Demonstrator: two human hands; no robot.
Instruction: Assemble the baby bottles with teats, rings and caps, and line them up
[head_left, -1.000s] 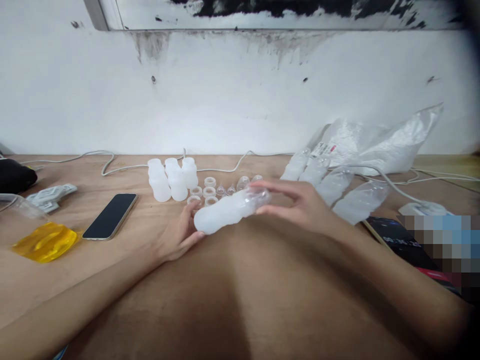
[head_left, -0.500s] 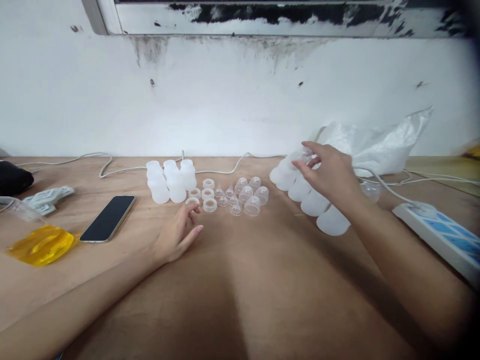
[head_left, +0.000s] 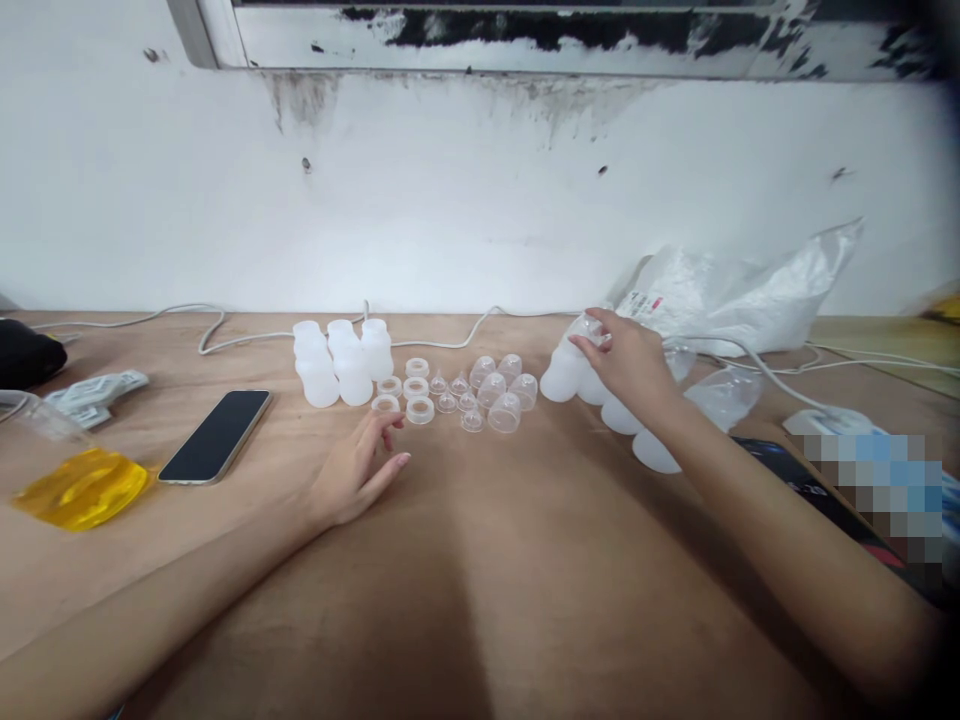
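My right hand [head_left: 634, 365] reaches to the far end of a slanting row of frosted baby bottles [head_left: 658, 452]. Its thumb and fingers pinch the clear domed cap [head_left: 581, 328] of the end bottle [head_left: 559, 376]. My left hand [head_left: 360, 468] rests open on the table, fingers loosely bent, beside several white collar rings [head_left: 419, 410]. Behind it stand several capless white bottles [head_left: 320, 382]. Small clear nipples [head_left: 448, 402] and larger clear dome caps [head_left: 504, 411] lie grouped in the middle. My right hand and forearm hide part of the bottle row.
A phone [head_left: 216, 437] and a container with yellow liquid [head_left: 82, 488] are at left. Clear plastic bags [head_left: 750, 290] sit at the back right. A dark flat item [head_left: 817, 490] lies beyond my right forearm. White cables [head_left: 465, 343] run along the wall.
My right hand has moved slightly left and down, its fingers closing on the end bottle's cap. The dark flat item beside my right forearm now shows. My left hand is unmoved.
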